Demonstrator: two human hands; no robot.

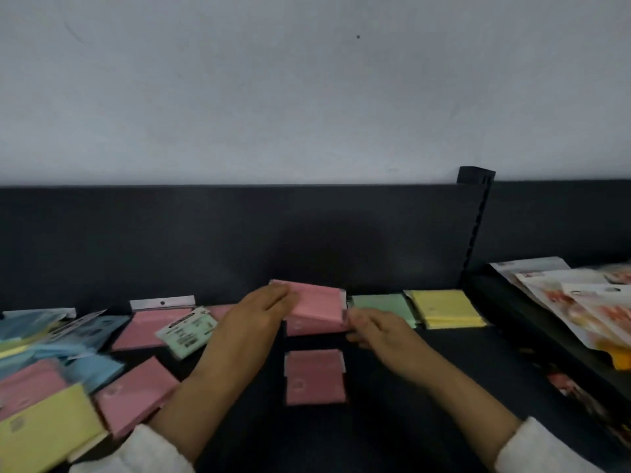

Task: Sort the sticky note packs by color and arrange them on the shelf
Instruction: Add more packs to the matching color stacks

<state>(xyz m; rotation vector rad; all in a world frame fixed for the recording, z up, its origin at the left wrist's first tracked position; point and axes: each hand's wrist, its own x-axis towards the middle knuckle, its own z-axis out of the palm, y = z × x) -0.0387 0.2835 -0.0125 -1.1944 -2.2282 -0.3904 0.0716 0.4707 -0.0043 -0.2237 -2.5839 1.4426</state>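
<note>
Both hands meet at a pink pack [316,302] tilted above the black shelf [392,387]. The left hand [254,315] grips its left edge; the right hand [374,327] pinches its right corner. At six o'clock from it lies another pink pack [314,377]. At three o'clock sit a green pack [382,307] and a yellow stack [445,308]. Mixed packs [68,363] crowd nine o'clock.

head view | faces forward-down | close over shelf [375,421]
</note>
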